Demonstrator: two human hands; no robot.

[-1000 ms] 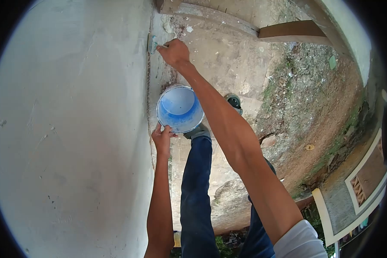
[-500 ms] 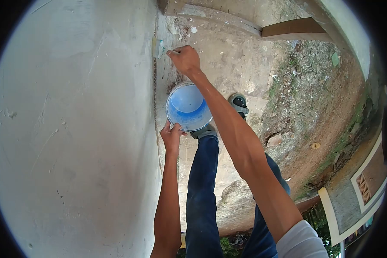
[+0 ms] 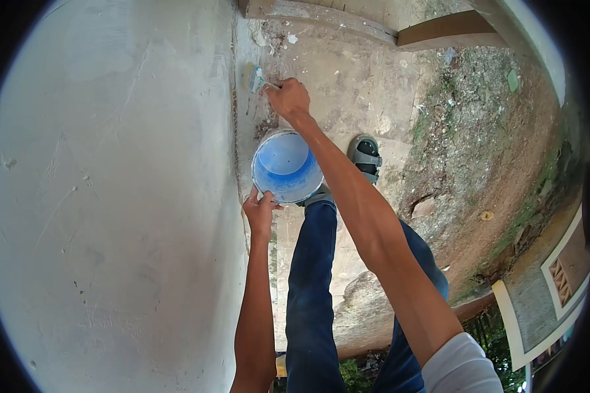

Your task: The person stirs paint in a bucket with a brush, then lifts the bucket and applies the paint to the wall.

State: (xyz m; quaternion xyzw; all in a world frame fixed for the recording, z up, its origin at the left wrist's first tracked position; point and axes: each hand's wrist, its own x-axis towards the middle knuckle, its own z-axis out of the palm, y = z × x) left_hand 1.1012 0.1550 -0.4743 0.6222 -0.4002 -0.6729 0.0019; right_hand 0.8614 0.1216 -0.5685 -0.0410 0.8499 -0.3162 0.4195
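Note:
My right hand (image 3: 290,97) is closed round the handle of a paintbrush (image 3: 255,78), whose bristles carry whitish paint. The brush is held close to the foot of the pale wall (image 3: 124,196), with a small gap between bristles and wall. My left hand (image 3: 261,209) grips the near rim of a blue bucket (image 3: 287,182), thumb over the edge and fingers outside. White paint or a similar liquid (image 3: 284,154) lies inside the bucket. My right forearm passes over the bucket's right edge and hides part of it.
A sandalled foot (image 3: 366,158) stands on the paint-spotted floor (image 3: 354,78), right of the bucket; the other foot is partly under it. A wooden beam (image 3: 449,30) lies at the top right. Mossy, rough ground (image 3: 465,150) runs along the right.
The paintbrush has come away from the wall, moving slightly right and down with my right hand. My left hand keeps its grip on the bucket, which has barely shifted.

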